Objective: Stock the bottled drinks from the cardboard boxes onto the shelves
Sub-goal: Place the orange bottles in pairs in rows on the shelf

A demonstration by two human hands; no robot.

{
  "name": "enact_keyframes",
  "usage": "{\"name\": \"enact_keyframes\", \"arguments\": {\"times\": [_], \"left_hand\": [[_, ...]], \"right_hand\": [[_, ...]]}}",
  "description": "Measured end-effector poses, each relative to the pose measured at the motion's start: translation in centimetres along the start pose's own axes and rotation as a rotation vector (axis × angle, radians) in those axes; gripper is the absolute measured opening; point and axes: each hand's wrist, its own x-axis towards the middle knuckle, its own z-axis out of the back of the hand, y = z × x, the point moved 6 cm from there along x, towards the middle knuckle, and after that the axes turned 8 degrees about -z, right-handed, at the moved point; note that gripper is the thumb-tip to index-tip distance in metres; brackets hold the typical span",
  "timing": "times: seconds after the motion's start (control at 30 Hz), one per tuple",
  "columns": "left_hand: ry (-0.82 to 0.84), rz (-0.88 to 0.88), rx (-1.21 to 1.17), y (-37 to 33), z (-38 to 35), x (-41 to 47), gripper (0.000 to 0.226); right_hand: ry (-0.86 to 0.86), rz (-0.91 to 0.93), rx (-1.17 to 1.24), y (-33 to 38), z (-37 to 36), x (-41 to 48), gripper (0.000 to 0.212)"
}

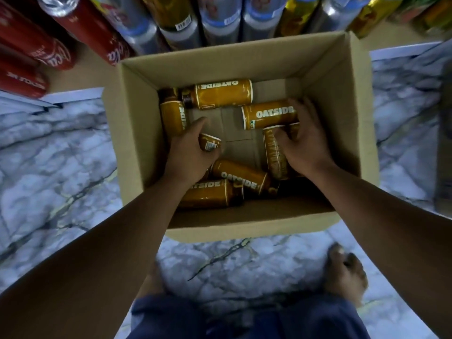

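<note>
Corrugated cardboard box (335, 99) on marble-veined floor (61, 155) | smooth cylindrical amber bottles (220, 95) lie loose inside, white OATSIDE lettering | our left hand (189, 149) curls round one held bottle (210, 142) | right hand (304, 140) lies over two more, grip we cannot tell | red Coca-Cola bottles (93, 28) behind.

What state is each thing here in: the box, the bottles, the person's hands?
Cardboard box: open at the top, standing on the floor.
Loose bottles: lying on their sides in the box.
Left hand: grips the left bottle.
Right hand: curled round the right bottle.
Shelf bottles: standing in rows behind the box.
</note>
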Motion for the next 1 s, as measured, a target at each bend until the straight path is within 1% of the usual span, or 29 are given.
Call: {"name": "enact_keyframes", "arguments": {"times": [0.13, 0.23, 0.33, 0.4, 0.5, 0.6, 0.7, 0.8, 0.87, 0.93, 1.0], "left_hand": [[0.006, -0.003, 0.099, -0.5, -0.2, -0.3, 0.080], [-0.022, -0.023, 0.112, -1.1, -0.3, -0.5, 0.078], [-0.045, -0.129, 0.088, -2.3, -0.6, -0.8, 0.077], [-0.116, -0.186, 0.054, -2.9, 0.1, -0.3, 0.078], [-0.220, -0.148, -0.053, -2.3, 1.6, 0.8, 0.085], [-0.214, -0.077, -0.168, -1.4, 1.7, 1.3, 0.091], [-0.208, -0.082, -0.236, -1.5, 1.4, 1.3, 0.084], [-0.198, -0.142, -0.177, -2.3, 1.1, 1.1, 0.075], [-0.197, -0.150, -0.196, -2.4, 1.0, 1.1, 0.073], [-0.198, -0.141, -0.242, -1.8, 0.9, 1.1, 0.076], [-0.202, -0.129, -0.263, -1.1, 0.7, 0.9, 0.080]], "right_hand": [[-0.037, -0.004, 0.084, -0.5, -0.1, -0.2, 0.068], [-0.061, 0.008, 0.148, -1.2, -0.1, -0.8, 0.066], [-0.085, 0.016, 0.182, -1.2, 0.1, -0.8, 0.065], [-0.070, 0.044, 0.161, -0.7, 0.0, -0.2, 0.064], [-0.028, 0.072, 0.056, 0.5, -0.6, 1.2, 0.065], [-0.039, 0.094, -0.132, 1.0, -1.2, 2.3, 0.062], [-0.088, 0.121, -0.088, 1.0, -1.1, 2.2, 0.055], [-0.120, 0.208, -0.083, 1.4, -1.1, 1.8, 0.049], [-0.115, 0.233, -0.080, 1.4, -1.1, 1.8, 0.049], [-0.105, 0.218, -0.041, 1.1, -1.0, 1.8, 0.053], [-0.066, 0.150, -0.001, 0.9, -0.9, 2.1, 0.058]]}}
